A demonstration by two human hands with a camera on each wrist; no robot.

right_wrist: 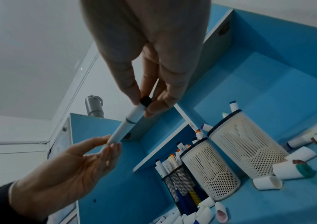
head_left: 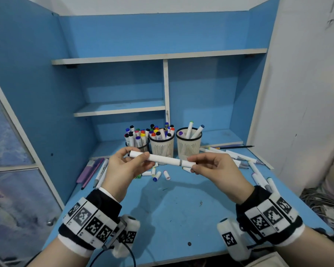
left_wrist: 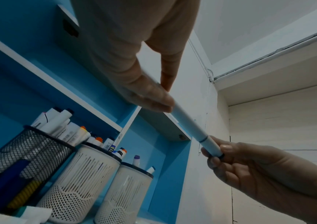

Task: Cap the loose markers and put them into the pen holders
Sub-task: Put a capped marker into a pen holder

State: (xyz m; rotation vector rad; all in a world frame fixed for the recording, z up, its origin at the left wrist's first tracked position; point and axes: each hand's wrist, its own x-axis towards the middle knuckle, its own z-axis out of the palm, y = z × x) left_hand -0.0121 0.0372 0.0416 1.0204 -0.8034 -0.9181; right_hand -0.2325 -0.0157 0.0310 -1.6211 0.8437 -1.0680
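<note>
A white marker [head_left: 162, 160] with a grey ring hangs level above the blue desk, held between both hands. My left hand [head_left: 143, 159] pinches its left part, thumb on top. My right hand [head_left: 193, 165] pinches the capped right end. In the left wrist view the marker [left_wrist: 188, 124] runs from the left hand [left_wrist: 154, 97] down to the right hand [left_wrist: 215, 153]. The right wrist view shows the right hand's fingertips [right_wrist: 154, 106] around the dark-tipped cap end [right_wrist: 145, 100]. Behind stand three holders: black mesh [head_left: 143, 148], middle white [head_left: 162, 147], right white [head_left: 188, 146].
Several loose caps [head_left: 156, 175] lie on the desk [head_left: 172, 209] under the held marker. Loose markers lie at the right [head_left: 239, 158] and at the left [head_left: 100, 172]. Shelves and blue side walls close in the desk at the back and sides.
</note>
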